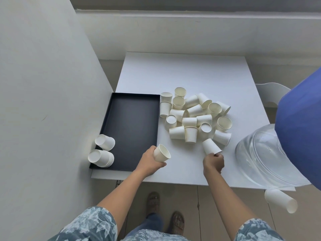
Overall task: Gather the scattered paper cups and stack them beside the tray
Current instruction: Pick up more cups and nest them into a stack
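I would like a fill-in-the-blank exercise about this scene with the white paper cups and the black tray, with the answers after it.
1. The left hand grips one white paper cup near the flat rectangular tray, whose colour is ____.
2. The right hand pinches a second cup by its ____.
3. The loose pile of cups lies on the tray's ____ side.
4. One more cup lies below the table's edge, by the clear water ____.

Answers: black; rim; right; bottle

White table (182, 73): tray (132, 129), cups (191, 117), perhaps bottle (260, 153)
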`<control>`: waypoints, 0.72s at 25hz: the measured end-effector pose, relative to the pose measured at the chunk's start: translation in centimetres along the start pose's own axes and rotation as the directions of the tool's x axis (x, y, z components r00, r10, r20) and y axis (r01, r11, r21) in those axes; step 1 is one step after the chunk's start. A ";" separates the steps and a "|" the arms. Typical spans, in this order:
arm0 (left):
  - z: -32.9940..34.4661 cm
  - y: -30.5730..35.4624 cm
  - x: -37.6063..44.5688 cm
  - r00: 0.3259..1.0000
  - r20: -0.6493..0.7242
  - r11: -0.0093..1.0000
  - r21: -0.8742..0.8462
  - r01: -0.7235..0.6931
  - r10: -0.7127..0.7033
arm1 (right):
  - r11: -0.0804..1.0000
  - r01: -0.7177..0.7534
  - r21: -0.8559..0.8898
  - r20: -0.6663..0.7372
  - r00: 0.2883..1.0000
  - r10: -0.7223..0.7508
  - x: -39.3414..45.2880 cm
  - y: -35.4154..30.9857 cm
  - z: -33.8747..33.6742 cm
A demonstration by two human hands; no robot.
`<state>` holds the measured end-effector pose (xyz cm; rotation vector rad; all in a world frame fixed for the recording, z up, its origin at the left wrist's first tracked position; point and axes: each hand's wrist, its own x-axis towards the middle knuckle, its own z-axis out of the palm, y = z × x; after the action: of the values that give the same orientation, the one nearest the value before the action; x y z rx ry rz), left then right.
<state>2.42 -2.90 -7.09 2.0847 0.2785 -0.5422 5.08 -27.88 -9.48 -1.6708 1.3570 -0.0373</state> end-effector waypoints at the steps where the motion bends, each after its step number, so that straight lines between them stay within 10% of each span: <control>1: 0.0 0.0 0.0 1.000 -0.010 1.000 0.009 -0.004 0.005 | 0.999 0.045 -0.016 -0.062 0.997 -0.046 -0.5 0.2 -0.2; 6: 0.1 0.3 -0.3 0.998 -0.055 0.998 0.059 -0.018 0.021 | 0.869 0.495 0.007 -0.070 0.867 -0.494 -3.8 1.3 -0.2; 10: 0.4 0.5 -0.6 0.998 -0.048 0.997 0.072 -0.023 0.027 | 0.640 0.759 0.121 0.159 0.621 -0.767 -6.3 2.2 0.6; 13: 0.6 0.6 -0.7 0.998 -0.051 0.993 0.112 -0.040 0.046 | 0.504 0.850 0.153 0.277 0.453 -0.848 -7.6 3.1 1.1; 18: 0.7 0.6 -1.2 0.994 -0.039 0.975 0.205 -0.090 0.100 | 0.501 0.826 0.258 0.389 0.385 -0.837 -8.1 3.8 1.1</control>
<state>1.37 -3.76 -6.41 2.2986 0.1560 -0.4791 -0.20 -20.72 -8.51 -2.0171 0.0151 -0.2187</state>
